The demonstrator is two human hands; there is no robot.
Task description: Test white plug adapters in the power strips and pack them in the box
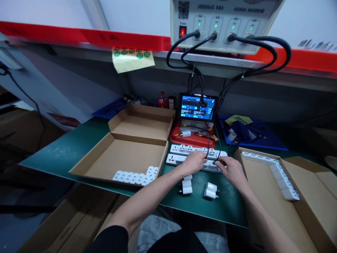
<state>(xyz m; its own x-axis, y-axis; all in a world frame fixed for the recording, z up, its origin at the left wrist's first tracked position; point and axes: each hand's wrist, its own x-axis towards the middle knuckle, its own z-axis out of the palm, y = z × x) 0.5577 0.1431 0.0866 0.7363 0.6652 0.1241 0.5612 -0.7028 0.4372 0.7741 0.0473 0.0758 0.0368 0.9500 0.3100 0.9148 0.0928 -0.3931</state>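
Two white power strips lie one behind the other on the green table; the rear strip shows several sockets. Over the front strip, my left hand is closed around the end of a black cable. My right hand pinches another black cable end at the right part of that strip. Both cables hang down in front of the lit screen. Nearer to me, white adapters lie below my left hand, and another pair of adapters lies below my right hand.
An open cardboard box with rows of adapters stands left; another box holding adapters stands right. Behind are a red tray, a blue tray and a red-capped bottle. A shelf above bears a tester with thick black cables.
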